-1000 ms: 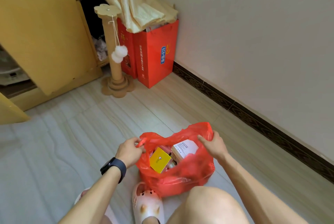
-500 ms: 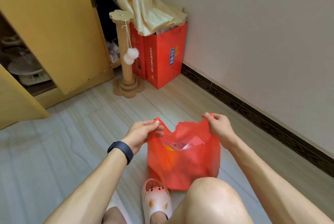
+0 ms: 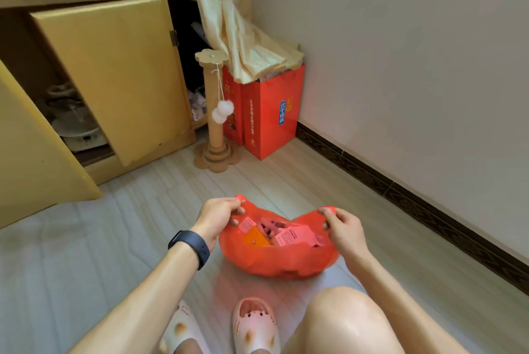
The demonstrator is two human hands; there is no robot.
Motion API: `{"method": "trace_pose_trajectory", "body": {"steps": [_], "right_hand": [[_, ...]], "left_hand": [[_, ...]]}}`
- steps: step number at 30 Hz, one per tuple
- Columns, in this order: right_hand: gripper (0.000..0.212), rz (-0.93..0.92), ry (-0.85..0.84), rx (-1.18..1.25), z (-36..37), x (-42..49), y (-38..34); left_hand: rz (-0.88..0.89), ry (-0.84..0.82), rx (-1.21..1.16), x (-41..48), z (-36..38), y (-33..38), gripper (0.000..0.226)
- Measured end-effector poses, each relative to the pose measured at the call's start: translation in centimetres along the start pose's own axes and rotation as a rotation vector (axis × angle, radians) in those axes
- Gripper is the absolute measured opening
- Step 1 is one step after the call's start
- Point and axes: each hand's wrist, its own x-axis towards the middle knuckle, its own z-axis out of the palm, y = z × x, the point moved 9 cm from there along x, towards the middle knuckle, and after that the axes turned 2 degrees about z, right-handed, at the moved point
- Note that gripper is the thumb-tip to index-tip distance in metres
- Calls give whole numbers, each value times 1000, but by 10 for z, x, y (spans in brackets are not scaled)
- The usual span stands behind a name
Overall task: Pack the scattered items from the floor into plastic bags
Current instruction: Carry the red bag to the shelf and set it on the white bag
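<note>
— Red plastic bag (image 3: 274, 263): where is it found?
— On the floor (image 3: 114, 239), just ahead of the slippers (image 3: 254, 328). Small boxes (image 3: 294, 235) are seen inside.
— How is it held?
— Its rim is pinched at 9 o'clock by the fingers of the left hand (image 3: 217, 219), at 3 o'clock by those of the right hand (image 3: 343, 230). A red paper bag (image 3: 272, 113) is stood at 12 o'clock.

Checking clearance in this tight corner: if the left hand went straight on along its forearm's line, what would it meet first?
The left hand pinches the red plastic bag; past its rim lies bare floor, then probably the red paper gift bag, though depth is unclear.
</note>
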Motion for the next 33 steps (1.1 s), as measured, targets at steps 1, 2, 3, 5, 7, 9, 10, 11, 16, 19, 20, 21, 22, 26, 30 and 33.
{"method": "trace_pose_trajectory", "body": {"steps": [1, 2, 3, 5, 7, 9, 10, 11, 16, 19, 20, 21, 22, 26, 30, 33], "right_hand": [[27, 31, -65, -90, 13, -4, 12], [27, 49, -137, -135, 26, -8, 20], [26, 55, -177, -144, 34, -11, 22], [30, 42, -176, -149, 37, -16, 18], [31, 24, -171, -168, 38, -20, 13], [29, 21, -182, -183, 38, -23, 10], [28, 28, -183, -165, 38, -24, 9], [26, 38, -179, -136, 37, -24, 8], [28, -44, -176, -31, 42, -25, -23], [30, -101, -229, 59, 57, -27, -67], [28, -108, -250, 93, 63, -28, -82], [26, -114, -273, 123, 69, -31, -96], [26, -123, -303, 146, 77, -34, -110], [25, -138, -452, 209, 118, -62, -158], [24, -156, -628, 215, 170, -101, -203], [26, -148, -719, 227, 206, -123, -228]], "left_hand": [[-19, 11, 42, 1, -6, -10, 16], [-27, 19, 83, 1, -10, -15, 15], [-33, 10, 132, 0, -12, -18, 15], [-75, -47, 220, -4, -9, -24, 17], [-142, -122, 265, -10, -2, -33, 20], [-157, -178, 263, -16, 7, -38, 21], [-129, -185, 259, -16, 10, -36, 22], [-85, -176, 256, -15, 11, -32, 24], [72, -35, 87, 0, -5, 8, 26], [75, 51, -16, 0, -31, 31, 26], [74, 71, -40, -4, -41, 39, 26], [74, 85, -66, -8, -50, 46, 26], [82, 99, -91, -14, -63, 56, 25], [117, 129, -129, -50, -114, 93, 23], [177, 219, -136, -102, -177, 119, 22], [220, 296, -168, -134, -221, 130, 22]]}}
